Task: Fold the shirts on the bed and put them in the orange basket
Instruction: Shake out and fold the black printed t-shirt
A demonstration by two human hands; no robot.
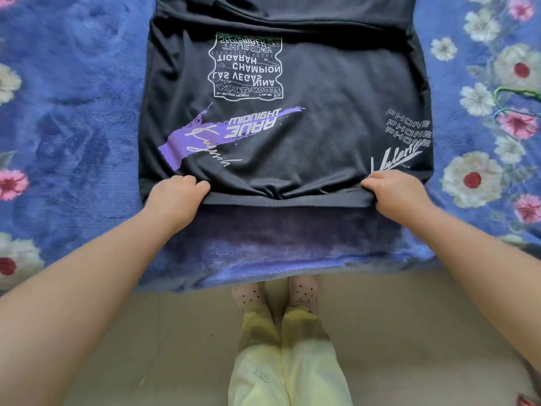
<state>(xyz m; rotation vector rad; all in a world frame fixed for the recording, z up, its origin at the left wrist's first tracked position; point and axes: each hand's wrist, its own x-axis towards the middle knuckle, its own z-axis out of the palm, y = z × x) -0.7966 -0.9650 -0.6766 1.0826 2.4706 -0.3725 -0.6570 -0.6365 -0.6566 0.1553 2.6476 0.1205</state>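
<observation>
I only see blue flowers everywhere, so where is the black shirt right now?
In the head view the black shirt lies spread in the middle of the floral blanket, its near hem gripped by the left hand and right hand.

The black shirt (292,127) lies spread out flat, with its bottom edge nearest the two grips. That ribbed edge is pinched at two spots and lifted a little, so the cloth bunches in small folds between them. Just past the left grip is a purple paint streak with white letters. Just past the right grip are white words in a slanting row. Farther away, in the middle, is a white box of upside-down words
</observation>
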